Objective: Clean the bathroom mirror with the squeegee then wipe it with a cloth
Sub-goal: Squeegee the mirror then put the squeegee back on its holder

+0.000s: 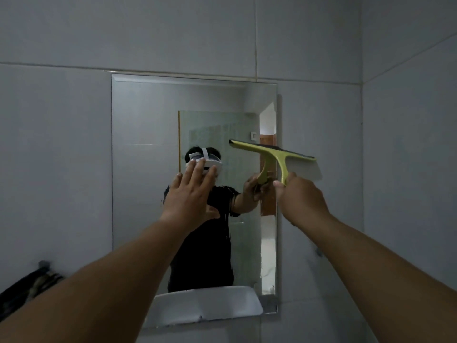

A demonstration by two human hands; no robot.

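Observation:
A rectangular mirror [148, 120] hangs on the grey tiled wall ahead. My right hand [301, 199] is shut on the handle of a yellow-green squeegee [277, 154], whose blade lies tilted across the mirror's right edge at mid height, right end past the edge over the tile. My left hand [190, 194] is raised before the mirror's middle, fingers spread, palm toward the glass; whether it touches the glass I cannot tell. The mirror reflects a person in a dark top. No cloth is identifiable.
A white basin [205, 305] sits below the mirror. A dark item [29, 285] hangs from a wall hook at lower left. A wall corner [362, 144] runs close to the mirror's right.

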